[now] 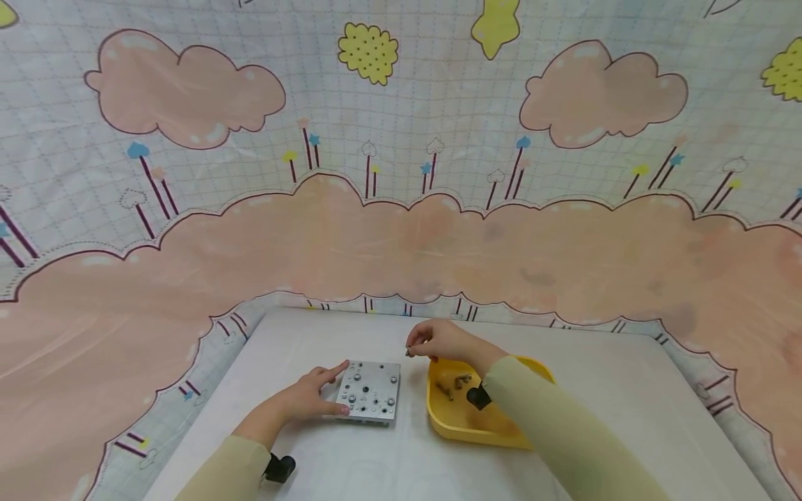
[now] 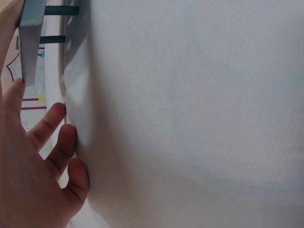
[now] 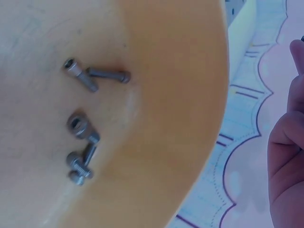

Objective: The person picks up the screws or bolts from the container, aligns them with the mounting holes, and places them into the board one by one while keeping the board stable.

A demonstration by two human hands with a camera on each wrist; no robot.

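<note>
fingers [image 1: 418,342] of the right hand [image 1: 438,341] are curled together and pinch a small dark screw [image 1: 408,353] at their tips, held up above the table [image 1: 564,390] just past the far left corner of the yellow tray [image 1: 451,428]. the right sleeve crosses over the tray's near side. in the tray lie several more loose screws [image 3: 80,137]; the right wrist view shows them on the tray's floor [image 3: 156,95], two crossing near the top, the others bunched together lower down, some touching. the left hand [image 1: 310,396] rests against the left edge of the square grey metal plate [image 1: 370,391], its fingers [image 1: 335,369] stretched out fairly straight, the forefinger pointing along the plate's far left corner and the thumb by its near left corner; it grips nothing that i can see. the plate lies flat on the table just left of the tray, a narrow strip of bare table between them, and it has holes and a few screw heads in its top face. from the left wrist view the plate's edge [image 2: 31,38] shows side-on with two threaded shafts [image 2: 59,10] sticking out beneath it, and the left hand's fingertips [image 2: 59,111] touch the white table surface. the table itself is white, set against a cloth [image 1: 401,229] printed with pink clouds that drapes behind and round its sides.
</note>
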